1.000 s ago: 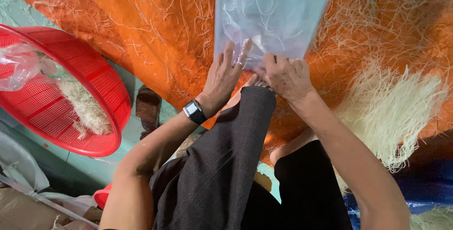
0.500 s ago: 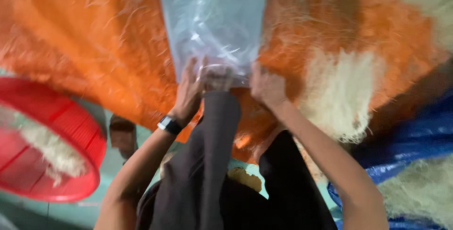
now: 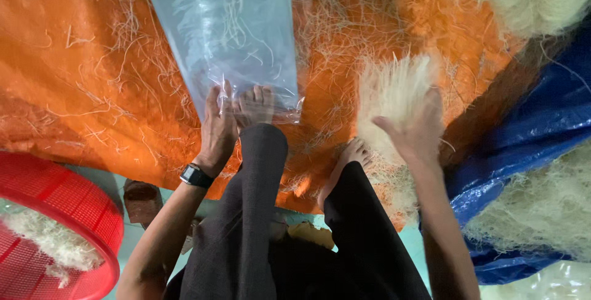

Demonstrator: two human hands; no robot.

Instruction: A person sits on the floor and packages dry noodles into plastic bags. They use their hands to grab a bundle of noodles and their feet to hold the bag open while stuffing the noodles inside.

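We see a red basket [image 3: 74,214] at the left edge. Our left hand [image 3: 218,124] presses flat on the clear bag's [image 3: 228,35] near edge on the orange tarp [image 3: 92,90]; our right hand [image 3: 415,127], fingers spread, rests on pale noodles [image 3: 394,90] beside blue tarp [image 3: 523,133].

Bright, even daylight, no hard shadows; source can't be pinned down. Colours run saturated, esp. the orange tarp [image 3: 80,72]. Soft sheen w/ white glare streaks on the clear plastic bag [image 3: 234,29] and glossy highlights on the blue tarp [image 3: 529,146]. Right hand [image 3: 415,127] shows motion blur, fingers smeared; noodle bundle [image 3: 394,90] under it is soft too. Left hand [image 3: 218,127] fairly sharp. Red basket [image 3: 61,201] at the edge looks slightly soft, mild wide-angle stretch toward corners.
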